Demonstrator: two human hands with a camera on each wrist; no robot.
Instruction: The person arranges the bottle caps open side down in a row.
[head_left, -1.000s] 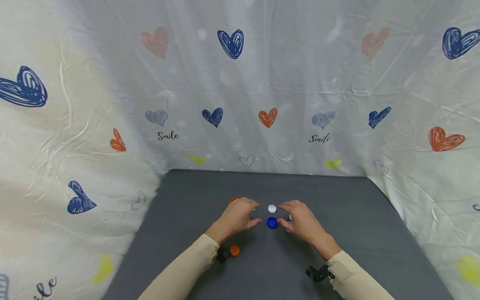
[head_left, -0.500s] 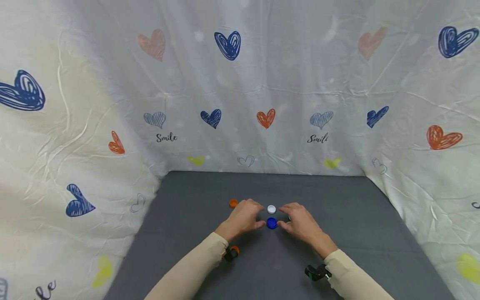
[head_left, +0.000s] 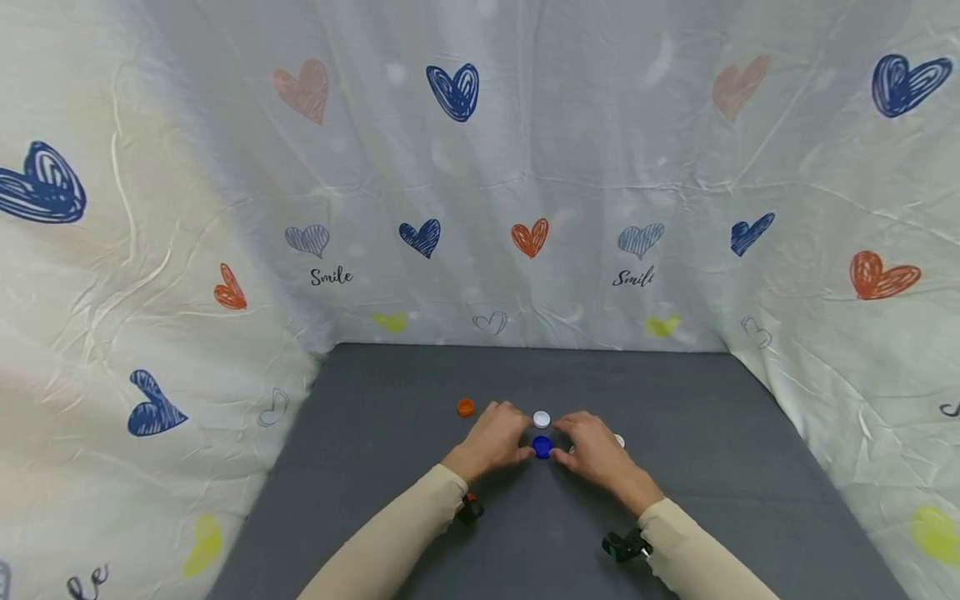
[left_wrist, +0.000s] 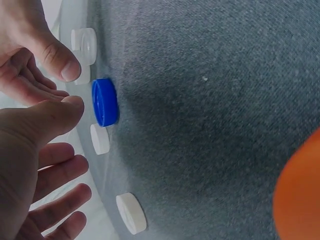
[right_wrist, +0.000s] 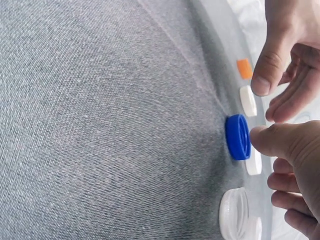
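A blue bottle cap [head_left: 542, 447] lies hollow side up on the dark grey table, between my two hands. Just behind it is a white cap [head_left: 542, 419]. My left hand [head_left: 491, 440] hovers at their left, thumb and fingers apart and slightly bent. From the right, my right hand [head_left: 597, 450] faces it in a similar pose. In the right wrist view, the right thumb tip is very close to the blue cap [right_wrist: 237, 137]; whether they touch I cannot tell. Neither hand holds anything.
An orange cap [head_left: 465, 407] lies behind my left hand, and a larger-looking orange one [left_wrist: 300, 195] is close to the left wrist camera. Near the left fingers lies a white cap [left_wrist: 131, 213]. A clear cap [right_wrist: 232, 215] and a white cap [head_left: 619, 440] are by my right hand.
My left hand has moved right, closer to the blue cap, uncovering the back orange cap. My right hand has shifted slightly left, so a white cap shows behind it. The caps look unmoved.
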